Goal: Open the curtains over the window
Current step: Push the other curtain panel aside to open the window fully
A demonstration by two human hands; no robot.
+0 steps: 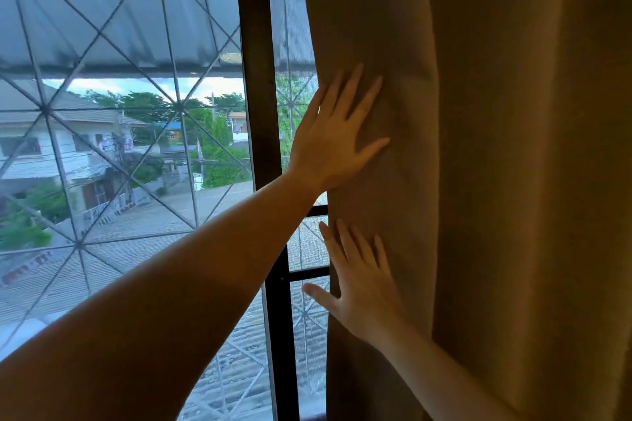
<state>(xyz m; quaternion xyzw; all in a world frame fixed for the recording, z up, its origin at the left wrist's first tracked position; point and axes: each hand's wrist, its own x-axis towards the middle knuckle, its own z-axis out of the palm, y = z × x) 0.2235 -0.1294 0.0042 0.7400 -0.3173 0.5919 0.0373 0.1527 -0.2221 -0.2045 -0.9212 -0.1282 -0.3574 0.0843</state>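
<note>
Left hand (330,143) raised high, arm stretched out bare, fingers spread and flat, palm pressing forward. Right hand (362,294) lower, just beneath it, fingers pointing up, thumb out, likewise laid flat

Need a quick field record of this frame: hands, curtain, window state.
left hand: flat, fingers spread, pressed on the curtain near its left edge
right hand: flat, open, on the same edge, lower down
curtain: tan, bunched in folds at the right
window frame: dark upright, uncovered
window grille: diagonal bars, fully exposed left of the frame
still covered: window part behind the curtain, extent hidden
grasp: none, both palms pushing
</note>
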